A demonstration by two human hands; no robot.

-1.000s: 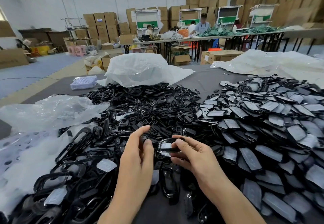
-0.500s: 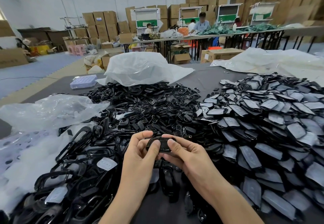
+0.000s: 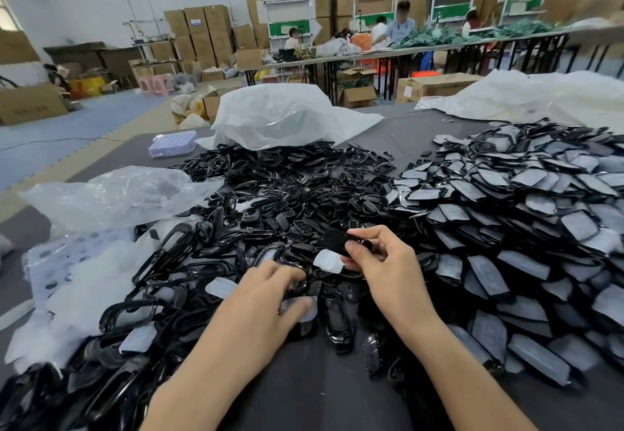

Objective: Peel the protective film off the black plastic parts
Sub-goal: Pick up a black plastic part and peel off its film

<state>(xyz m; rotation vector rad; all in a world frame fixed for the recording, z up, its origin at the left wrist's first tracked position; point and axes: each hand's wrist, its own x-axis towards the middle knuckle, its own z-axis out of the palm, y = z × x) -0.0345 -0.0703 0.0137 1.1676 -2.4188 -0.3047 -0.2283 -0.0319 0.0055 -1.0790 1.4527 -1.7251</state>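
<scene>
My right hand [image 3: 381, 262] pinches a small black plastic part [image 3: 334, 240] between thumb and fingers, held just above the heap. A pale piece of protective film [image 3: 328, 261] shows right under that part, at my fingertips. My left hand [image 3: 266, 299] is lower, down on the middle pile of black parts [image 3: 287, 194], with thumb and curled fingers closing on a film-covered part [image 3: 302, 311]. A large heap of parts with grey film [image 3: 526, 228] fills the right side of the table.
Black ring-shaped frames [image 3: 162, 282] and loose films lie at the left beside crumpled clear bags [image 3: 111, 194]. A white bag [image 3: 283, 116] and a small lilac box [image 3: 173, 143] sit farther back. Dark table surface [image 3: 310, 383] shows between my forearms. People work at distant tables.
My hands have separated. The left hand let go of the shared part and dropped to the pile, while the right hand kept the black part and lifted slightly right.
</scene>
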